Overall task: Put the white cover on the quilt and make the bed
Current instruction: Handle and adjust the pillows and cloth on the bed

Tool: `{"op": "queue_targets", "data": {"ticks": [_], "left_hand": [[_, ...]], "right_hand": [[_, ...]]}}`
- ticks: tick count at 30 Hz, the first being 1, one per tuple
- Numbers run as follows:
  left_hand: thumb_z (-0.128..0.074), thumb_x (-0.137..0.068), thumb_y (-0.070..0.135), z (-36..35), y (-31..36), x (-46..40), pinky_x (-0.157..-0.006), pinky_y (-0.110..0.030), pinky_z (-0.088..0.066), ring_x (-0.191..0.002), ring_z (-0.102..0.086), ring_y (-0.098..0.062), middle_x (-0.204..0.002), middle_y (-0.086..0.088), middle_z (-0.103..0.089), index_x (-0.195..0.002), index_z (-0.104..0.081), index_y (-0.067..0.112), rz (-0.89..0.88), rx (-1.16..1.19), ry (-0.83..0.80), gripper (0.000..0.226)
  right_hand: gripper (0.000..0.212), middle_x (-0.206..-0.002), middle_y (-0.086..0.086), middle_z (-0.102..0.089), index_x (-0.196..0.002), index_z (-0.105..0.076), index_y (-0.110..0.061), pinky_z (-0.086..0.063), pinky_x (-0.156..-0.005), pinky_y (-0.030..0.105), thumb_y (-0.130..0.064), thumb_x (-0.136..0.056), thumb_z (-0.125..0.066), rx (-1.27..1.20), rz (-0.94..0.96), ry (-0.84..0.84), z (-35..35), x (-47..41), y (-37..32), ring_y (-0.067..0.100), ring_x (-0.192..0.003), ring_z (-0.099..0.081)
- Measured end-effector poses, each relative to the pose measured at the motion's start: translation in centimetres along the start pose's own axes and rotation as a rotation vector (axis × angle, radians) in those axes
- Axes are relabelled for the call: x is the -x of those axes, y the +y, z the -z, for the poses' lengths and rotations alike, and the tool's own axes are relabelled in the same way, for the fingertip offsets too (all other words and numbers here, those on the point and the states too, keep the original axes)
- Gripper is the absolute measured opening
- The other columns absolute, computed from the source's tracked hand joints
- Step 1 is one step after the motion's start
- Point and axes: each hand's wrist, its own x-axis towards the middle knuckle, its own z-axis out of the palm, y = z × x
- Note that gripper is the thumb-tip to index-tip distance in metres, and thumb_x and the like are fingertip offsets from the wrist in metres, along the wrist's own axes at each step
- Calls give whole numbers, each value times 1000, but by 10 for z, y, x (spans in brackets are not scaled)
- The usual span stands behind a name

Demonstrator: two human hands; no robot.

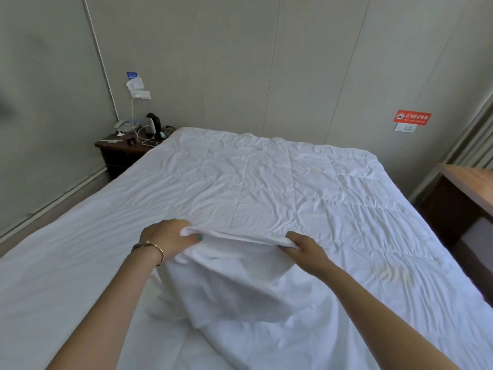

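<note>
A white stitched quilt (280, 182) lies spread over the bed, reaching to the far wall. A white cover (234, 284) is bunched near the foot of the bed, its edge lifted off the quilt. My left hand (168, 237), with a bracelet at the wrist, grips the left end of that lifted edge. My right hand (304, 248) pinches the same edge about a forearm's length to the right. The cover hangs down from both hands toward me, and its lower part is crumpled on the bed sheet (53, 263).
A dark nightstand (117, 153) with a kettle, phone and cables stands at the far left corner. A wooden desk (469, 182) is close to the bed's right side. Walls border the bed at the left and far end.
</note>
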Motion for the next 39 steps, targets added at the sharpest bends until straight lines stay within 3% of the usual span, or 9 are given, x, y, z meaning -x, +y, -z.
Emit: {"op": "queue_targets", "data": {"ticks": [2, 5, 10, 15, 20, 24, 30, 34, 39], "left_hand": [[-58, -81, 64, -8, 3, 7, -95, -31, -43, -123, -50, -20, -134, 7, -52, -137, -45, 28, 36, -237, -102, 68], [-74, -62, 62, -22, 47, 30, -110, -24, -30, -135, -35, -5, -145, 16, -37, -150, -16, 45, -311, 343, -208, 107], [-72, -79, 50, -60, 85, 45, -69, -29, -44, -78, -62, -14, -74, 8, -62, -88, -66, 25, -368, 420, -45, 27], [-68, -75, 44, -76, 52, 60, -61, -21, -37, -64, -48, 0, -66, 11, -57, -74, -72, 17, -409, 945, -96, 28], [-60, -68, 77, -83, 9, 66, -75, -30, -46, -92, -65, -12, -92, 10, -69, -97, -70, 23, -99, 400, -103, 62], [-58, -92, 35, -83, 23, 60, -77, -27, -39, -107, -57, -21, -109, 8, -59, -102, -68, 26, -32, 171, 62, 17], [-63, -70, 12, -34, 83, 79, -111, -27, -33, -138, -40, -17, -147, -2, -44, -145, -35, 15, -551, 1228, 204, 80], [-55, -84, 28, -41, 100, 66, -82, -4, -38, -109, -62, -13, -112, 11, -66, -122, -60, 22, -321, 870, 425, 38], [-52, -85, 21, -40, 78, 73, -62, -15, -38, -62, -50, 2, -63, 16, -59, -83, -66, 20, -372, 1116, 129, 14]], "right_hand": [[37, -59, -13, -48, -66, -42, -24, -32, -58, 24, -44, -90, -62, -17, 107, 86, 1, 7, -27, 5, -57, -44], [31, -60, -12, -51, -67, -53, -23, -34, -57, 22, -42, -89, -64, -117, 225, 84, -3, 24, -69, 5, -59, -48], [28, -71, -14, -64, -77, -64, -35, -45, -66, 30, -62, -70, -63, -141, 192, -122, -8, 40, -51, 5, -68, -58], [19, -95, -15, -63, -98, -60, -48, -43, -83, 27, -53, -82, -69, 286, -15, -393, -27, 38, 28, 14, -98, -57], [15, -95, -4, -66, -106, -59, -26, -31, -108, 38, -19, -99, -49, 276, -6, -160, -41, 36, 59, 23, -100, -59], [11, -62, -4, -50, -82, -46, -28, -38, -60, 35, -17, -84, -46, 68, 178, 113, 1, 23, -22, 24, -64, -51], [13, -53, -4, -48, -79, -61, -10, -37, -48, 28, -15, -70, -52, -22, 563, 657, 47, 34, -142, 19, -49, -47], [10, -64, -6, -60, -74, -63, -20, -42, -59, 31, -17, -81, -68, -62, 248, 232, 27, 20, -107, 14, -65, -58], [22, -78, -8, -64, -81, -64, -27, -50, -69, 29, -35, -75, -83, -86, 108, -408, -9, 40, -53, 10, -72, -61]]}}
